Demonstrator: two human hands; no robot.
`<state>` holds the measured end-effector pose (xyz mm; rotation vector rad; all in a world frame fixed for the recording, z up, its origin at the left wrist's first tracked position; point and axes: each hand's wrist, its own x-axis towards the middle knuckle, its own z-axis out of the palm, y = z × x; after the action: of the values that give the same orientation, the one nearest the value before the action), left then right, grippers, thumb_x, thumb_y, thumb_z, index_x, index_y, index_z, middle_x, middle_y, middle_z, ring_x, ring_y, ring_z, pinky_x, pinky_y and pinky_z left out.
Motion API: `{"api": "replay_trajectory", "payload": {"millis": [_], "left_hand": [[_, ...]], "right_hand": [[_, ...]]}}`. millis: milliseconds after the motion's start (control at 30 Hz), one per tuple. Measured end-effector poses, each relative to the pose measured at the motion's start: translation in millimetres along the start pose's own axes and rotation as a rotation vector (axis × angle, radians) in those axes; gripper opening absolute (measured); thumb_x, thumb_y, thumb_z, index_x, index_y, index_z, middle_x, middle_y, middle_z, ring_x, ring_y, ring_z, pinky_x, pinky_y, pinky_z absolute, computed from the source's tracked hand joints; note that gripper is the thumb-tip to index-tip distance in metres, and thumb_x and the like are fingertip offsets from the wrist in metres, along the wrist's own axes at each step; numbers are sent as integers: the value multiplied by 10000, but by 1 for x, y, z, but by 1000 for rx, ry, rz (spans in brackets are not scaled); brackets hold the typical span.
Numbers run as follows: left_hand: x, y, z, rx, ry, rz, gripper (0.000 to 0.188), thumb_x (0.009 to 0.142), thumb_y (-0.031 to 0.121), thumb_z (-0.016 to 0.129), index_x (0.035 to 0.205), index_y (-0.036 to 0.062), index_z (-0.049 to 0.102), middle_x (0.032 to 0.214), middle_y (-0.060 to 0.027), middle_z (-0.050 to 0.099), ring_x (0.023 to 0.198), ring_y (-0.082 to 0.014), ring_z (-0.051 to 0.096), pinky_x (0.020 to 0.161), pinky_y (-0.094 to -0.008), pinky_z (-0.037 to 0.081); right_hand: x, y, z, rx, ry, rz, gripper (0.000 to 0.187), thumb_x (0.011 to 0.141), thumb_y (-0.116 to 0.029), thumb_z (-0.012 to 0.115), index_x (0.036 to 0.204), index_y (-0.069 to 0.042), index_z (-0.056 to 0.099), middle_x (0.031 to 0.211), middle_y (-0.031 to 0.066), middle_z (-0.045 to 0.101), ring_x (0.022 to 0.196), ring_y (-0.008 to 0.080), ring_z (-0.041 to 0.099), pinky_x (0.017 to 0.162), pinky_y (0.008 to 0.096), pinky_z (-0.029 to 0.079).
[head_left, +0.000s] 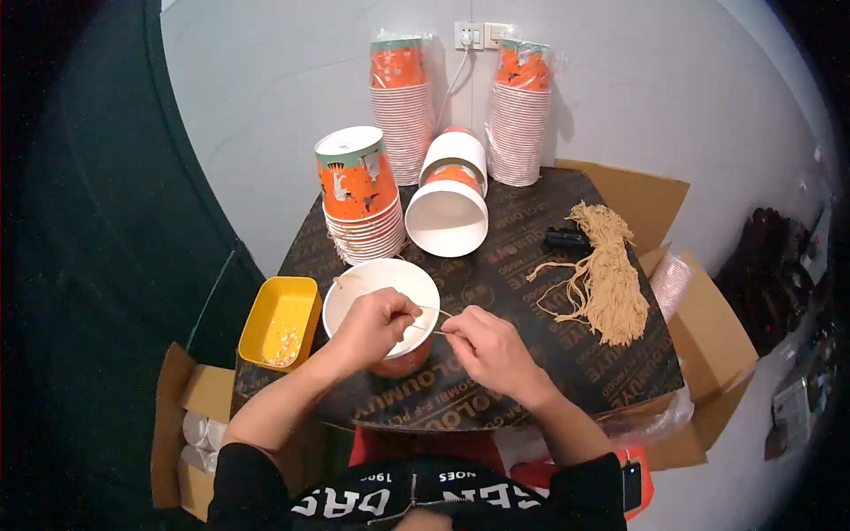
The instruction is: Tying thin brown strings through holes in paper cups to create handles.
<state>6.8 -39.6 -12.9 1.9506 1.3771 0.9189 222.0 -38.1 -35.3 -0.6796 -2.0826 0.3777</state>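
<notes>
My left hand (376, 326) is closed in a pinch over the rim of an open paper tub (359, 285), white inside with an orange outside. A thin tan string (434, 310) runs from its fingers to my right hand (490, 348), which pinches it just right of the tub. The string makes a narrow loop between the two hands. Another bit of tan string (347, 276) lies over the tub's far left rim. The tub stands upright near the front of the dark printed table (522, 398).
Left of the tub is a yellow box (251, 332) holding small pale bits. Behind stand a stack of orange tubs (359, 190), two tubs lying sideways (447, 221), and two wrapped stacks (403, 124). A tan string bundle (611, 274) lies right. Cardboard boxes (717, 345) flank the table.
</notes>
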Motion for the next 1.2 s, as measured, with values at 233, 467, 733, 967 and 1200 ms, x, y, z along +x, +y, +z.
{"api": "replay_trajectory", "payload": {"millis": [233, 467, 733, 967, 1200], "left_hand": [[-3, 17, -6, 337, 47, 10, 147, 822, 93, 652, 758, -34, 615, 703, -177, 648, 685, -282, 662, 640, -384, 515], [2, 9, 0, -302, -81, -74, 129, 838, 36, 592, 722, -12, 563, 725, -93, 648, 570, -108, 551, 531, -265, 465], [5, 8, 1, -629, -231, -221, 80, 835, -39, 603, 774, -26, 553, 688, -84, 605, 515, -100, 542, 457, -220, 409], [3, 14, 0, -594, -266, -227, 75, 834, -60, 606, 787, -27, 558, 673, -67, 588, 523, -97, 540, 470, -212, 410], [5, 7, 0, -600, -297, -237, 28, 828, -61, 596, 834, -40, 579, 705, -62, 597, 549, -98, 545, 489, -220, 418]], "right_hand": [[-5, 5, -1, -39, -47, 36, 54, 835, -51, 614, 867, -24, 578, 818, 132, 566, 750, 327, 604, 652, 416, 494], [-4, 6, 8, 42, -66, -28, 76, 806, 2, 589, 854, -13, 532, 808, 140, 556, 753, 325, 587, 663, 390, 478], [-4, 4, 1, 62, -122, -28, 115, 854, -35, 577, 964, -19, 545, 863, 163, 563, 819, 361, 588, 705, 429, 485], [14, -3, -7, 97, 62, -55, 173, 838, 52, 582, 1004, 2, 584, 844, 149, 577, 769, 307, 603, 673, 355, 485], [28, -4, 3, 153, 61, -176, 188, 814, 59, 607, 994, 3, 601, 836, 134, 588, 746, 290, 612, 651, 351, 489]]}}
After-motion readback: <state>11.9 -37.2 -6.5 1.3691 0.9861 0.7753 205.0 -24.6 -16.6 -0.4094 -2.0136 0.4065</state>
